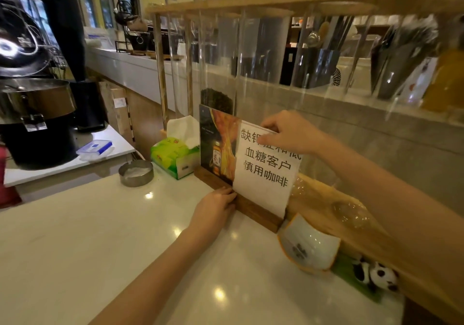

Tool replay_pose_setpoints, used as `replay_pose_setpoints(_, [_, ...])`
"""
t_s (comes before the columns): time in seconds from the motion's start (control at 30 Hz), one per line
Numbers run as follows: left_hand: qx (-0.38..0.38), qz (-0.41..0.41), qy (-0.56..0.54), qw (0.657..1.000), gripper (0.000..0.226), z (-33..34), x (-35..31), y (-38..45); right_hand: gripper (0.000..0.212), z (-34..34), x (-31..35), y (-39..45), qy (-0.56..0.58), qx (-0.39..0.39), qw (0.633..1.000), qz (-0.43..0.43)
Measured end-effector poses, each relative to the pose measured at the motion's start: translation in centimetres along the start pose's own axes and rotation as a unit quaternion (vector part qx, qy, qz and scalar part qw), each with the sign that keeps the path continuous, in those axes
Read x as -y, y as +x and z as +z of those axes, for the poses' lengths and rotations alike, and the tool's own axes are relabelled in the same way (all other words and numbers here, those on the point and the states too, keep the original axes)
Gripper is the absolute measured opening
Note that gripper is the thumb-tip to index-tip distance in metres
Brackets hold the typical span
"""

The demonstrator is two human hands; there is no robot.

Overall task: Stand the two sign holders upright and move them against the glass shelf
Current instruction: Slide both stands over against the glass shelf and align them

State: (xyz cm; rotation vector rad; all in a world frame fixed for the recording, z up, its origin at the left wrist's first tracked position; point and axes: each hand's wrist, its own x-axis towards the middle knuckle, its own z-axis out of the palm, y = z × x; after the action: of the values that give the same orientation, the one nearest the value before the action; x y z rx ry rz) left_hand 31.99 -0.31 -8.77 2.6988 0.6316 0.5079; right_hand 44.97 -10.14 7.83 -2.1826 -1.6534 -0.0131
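Observation:
Two sign holders stand upright on wooden bases, side by side, along the foot of the glass shelf (251,55). The left sign holder (217,146) shows a dark and orange picture. The right sign holder (266,169) carries a white sheet with black characters. My right hand (291,133) pinches the top edge of the white sign. My left hand (216,206) rests with its fingertips on the front of the wooden base (256,211), where the two bases meet.
A green tissue box (173,156) and a round metal ashtray (136,173) sit left of the signs. A white and orange dish (308,246) and a panda figure (376,274) lie to the right. A dark coffee roaster (32,98) stands at far left.

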Motion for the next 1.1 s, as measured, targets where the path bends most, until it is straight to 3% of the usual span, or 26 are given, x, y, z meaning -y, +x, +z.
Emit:
replay_pose_setpoints(0.37, [-0.024, -0.012, -0.008, 1.0, 0.034, 0.6, -0.4, 0.5, 0.023, 0.2, 0.3, -0.2, -0.013, -0.028, 1.0, -0.002])
replay_pose_setpoints(1.1, [0.002, -0.031, 0.007, 1.0, 0.036, 0.8, -0.1, 1.3, 0.024, 0.5, 0.3, 0.1, 0.018, -0.027, 0.999, 0.024])
